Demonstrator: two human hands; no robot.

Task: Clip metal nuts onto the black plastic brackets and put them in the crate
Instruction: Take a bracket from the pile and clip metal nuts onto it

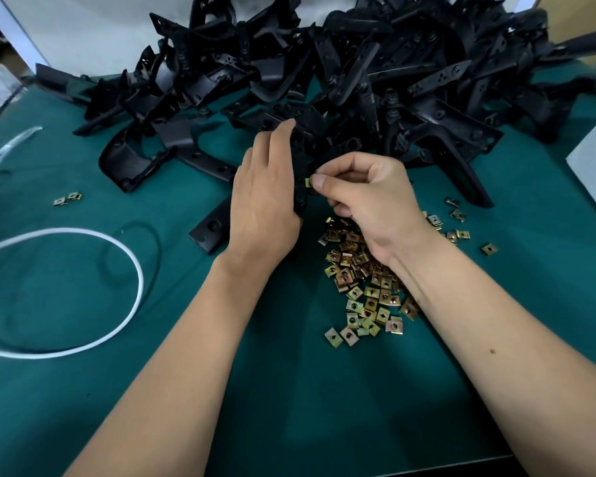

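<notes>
Left hand (264,197) grasps a black bracket (210,228) at mid-table, fingers wrapped over its far edge, its near-left end resting on the green mat (289,390). Right hand (369,197) pinches one metal nut (308,183) against the bracket's edge. Loose nuts (365,290) lie near, under the right wrist. Bracket pile (341,70) sits far. White cord (111,242) lies left.

There is one camera, worn on the person's head. It looks forward and down, close over the green counter (83,407). Both arms reach in from the near edge. The far side shows a pile of black brackets (358,70).
</notes>
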